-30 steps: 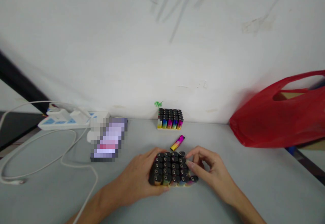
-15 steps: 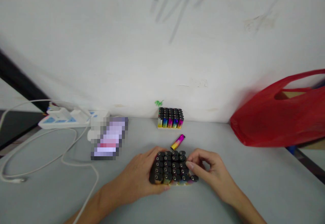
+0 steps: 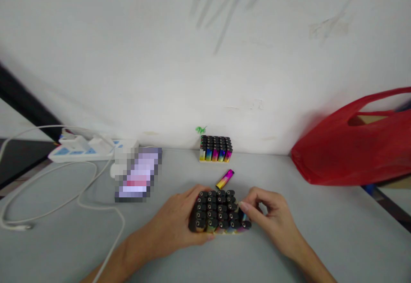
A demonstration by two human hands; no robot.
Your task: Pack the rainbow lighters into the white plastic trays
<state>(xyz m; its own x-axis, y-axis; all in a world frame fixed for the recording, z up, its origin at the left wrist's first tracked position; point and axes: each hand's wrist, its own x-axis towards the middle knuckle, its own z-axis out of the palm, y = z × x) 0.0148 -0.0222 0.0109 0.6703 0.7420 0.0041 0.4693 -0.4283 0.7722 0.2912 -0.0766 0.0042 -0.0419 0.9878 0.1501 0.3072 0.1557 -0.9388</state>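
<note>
My left hand [image 3: 180, 216] is wrapped around the left side of a block of lighters [image 3: 216, 212] with black tops, standing upright in rows. My right hand [image 3: 265, 212] is at the block's right edge, thumb and forefinger pinched together. Just under those fingertips shows part of a lighter [image 3: 245, 216] with a bluish body, mostly covered by the fingers. In the right-hand column, one lighter [image 3: 246, 225] stands at the near corner. Beyond the block, a single pink and yellow lighter [image 3: 225, 179] lies on its side on the grey table.
Against the wall stands a second pack of lighters [image 3: 215, 149]. To the left are a phone [image 3: 139, 176], a white power strip [image 3: 93, 148] and a loose white cable [image 3: 96, 208]. A red bag [image 3: 349, 146] rests at the right.
My right hand has shifted slightly right, away from the block's rows. Part of a bluish lighter now shows beneath its fingertips. My left hand and the block have stayed put.
</note>
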